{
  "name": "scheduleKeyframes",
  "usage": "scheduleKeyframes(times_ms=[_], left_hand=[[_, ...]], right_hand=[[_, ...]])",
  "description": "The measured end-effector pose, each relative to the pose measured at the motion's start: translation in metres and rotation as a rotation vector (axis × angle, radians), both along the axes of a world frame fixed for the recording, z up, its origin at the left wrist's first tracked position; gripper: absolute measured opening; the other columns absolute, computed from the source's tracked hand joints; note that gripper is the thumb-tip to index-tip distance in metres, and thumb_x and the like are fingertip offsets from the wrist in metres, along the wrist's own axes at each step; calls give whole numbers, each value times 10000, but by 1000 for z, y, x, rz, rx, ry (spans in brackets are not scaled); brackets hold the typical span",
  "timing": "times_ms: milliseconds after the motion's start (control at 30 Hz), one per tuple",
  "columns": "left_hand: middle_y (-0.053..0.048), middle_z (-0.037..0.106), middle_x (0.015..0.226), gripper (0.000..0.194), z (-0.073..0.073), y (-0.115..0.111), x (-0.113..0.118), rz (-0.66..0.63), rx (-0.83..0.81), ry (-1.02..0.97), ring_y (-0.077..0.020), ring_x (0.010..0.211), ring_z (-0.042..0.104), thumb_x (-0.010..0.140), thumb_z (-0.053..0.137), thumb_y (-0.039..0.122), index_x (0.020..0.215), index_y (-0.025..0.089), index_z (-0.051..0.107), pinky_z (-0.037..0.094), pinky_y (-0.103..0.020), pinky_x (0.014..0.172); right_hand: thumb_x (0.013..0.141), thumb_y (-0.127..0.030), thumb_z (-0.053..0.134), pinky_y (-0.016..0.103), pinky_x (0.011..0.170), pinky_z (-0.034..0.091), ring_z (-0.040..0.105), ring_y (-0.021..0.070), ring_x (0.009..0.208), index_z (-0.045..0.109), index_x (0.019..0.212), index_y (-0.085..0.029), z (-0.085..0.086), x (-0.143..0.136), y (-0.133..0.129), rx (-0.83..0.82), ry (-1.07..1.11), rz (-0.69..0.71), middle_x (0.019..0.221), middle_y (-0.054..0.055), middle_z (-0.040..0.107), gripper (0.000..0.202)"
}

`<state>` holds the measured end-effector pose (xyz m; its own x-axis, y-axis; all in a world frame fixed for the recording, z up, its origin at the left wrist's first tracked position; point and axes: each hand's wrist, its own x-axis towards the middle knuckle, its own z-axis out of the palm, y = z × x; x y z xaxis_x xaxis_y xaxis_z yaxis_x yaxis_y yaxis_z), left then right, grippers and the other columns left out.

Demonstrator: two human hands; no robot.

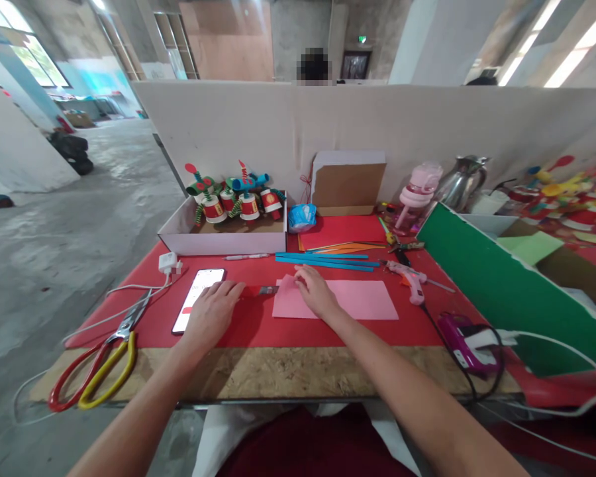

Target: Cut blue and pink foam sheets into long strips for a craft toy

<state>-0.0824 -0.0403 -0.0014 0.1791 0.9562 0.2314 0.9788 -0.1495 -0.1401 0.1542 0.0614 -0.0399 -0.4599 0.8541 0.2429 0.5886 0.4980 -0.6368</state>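
Note:
My left hand point(213, 308) lies palm down over the lower right part of a lit phone point(195, 291), its fingers stretched out to the right. Near those fingertips is a small red and grey tool point(265, 290), whose exact kind I cannot make out. With its fingers curled, my right hand point(315, 291) grips the left part of a pink paper sheet point(362, 298), which lies flat on the red table cover point(248, 331). Just beyond are several blue paper strips point(322, 260) and a white pen point(247, 256).
Red-and-yellow-handled scissors point(122, 338) lie at left. A white box point(223, 244) holds paper-cup figures point(248, 205). To the right are a pink glue gun point(412, 278), a purple power block point(469, 344) with cables, and a green-sided box point(501, 285). A white partition point(238, 126) stands behind.

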Motion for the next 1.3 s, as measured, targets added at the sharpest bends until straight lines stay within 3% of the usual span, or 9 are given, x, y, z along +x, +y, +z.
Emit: scheduleKeyframes(times_ms=[100,167,267,400,567,800,1000,1300], left_hand=[[-115,680,1116,349,-2,5,4,-24,-14,-25,-255,1021,599,915,402,108,1163,184,637,466,-368,836],[-110,683,1114,343,-3,7,5,-43,-18,-40,-260,1056,582,910,412,103,1148,189,643,457,-376,849],[-109,687,1108,332,-4,10,3,-66,-38,-41,-272,1073,563,908,423,103,1133,187,651,447,-396,842],[-100,691,1076,356,-5,14,2,-102,-95,-26,-275,1023,559,916,419,108,1184,198,636,436,-407,820],[-84,673,1133,492,-7,13,3,-159,-201,-3,-258,1008,541,872,394,35,1289,218,581,424,-397,843],[-85,636,1220,570,-5,15,7,-147,-280,-17,-256,1038,511,852,355,4,1350,208,543,416,-390,867],[-73,650,1172,616,2,22,15,-184,-332,11,-251,1015,517,868,332,4,1390,274,517,413,-394,877],[-78,647,1152,662,-2,18,15,-193,-323,9,-241,981,526,819,346,-33,1386,260,523,405,-371,859]], right_hand=[[932,-179,456,447,1128,347,449,235,1352,658,1023,-199,5,10,7,8,-22,-60,1336,110,608,222],[937,-203,460,459,1141,333,433,242,1366,640,1147,-193,8,18,6,35,-46,-84,1395,117,562,277],[958,-232,448,461,1175,283,358,243,1420,562,1332,-186,11,33,-4,106,-105,-9,1491,118,467,395],[991,-299,429,538,1174,248,288,292,1453,626,1297,-257,7,52,-17,129,-269,180,1498,65,470,366],[1007,-341,406,591,1159,242,285,325,1450,538,1394,-303,-3,68,-9,80,-408,132,1530,49,411,411],[1019,-388,363,588,1165,229,287,320,1449,464,1445,-331,-4,70,0,97,-475,87,1554,37,363,441],[1022,-400,364,574,1174,211,267,331,1454,467,1443,-330,1,68,-2,77,-521,96,1564,33,345,440],[1021,-414,368,549,1178,212,264,323,1456,469,1441,-330,1,68,-2,70,-536,82,1570,25,337,439]])
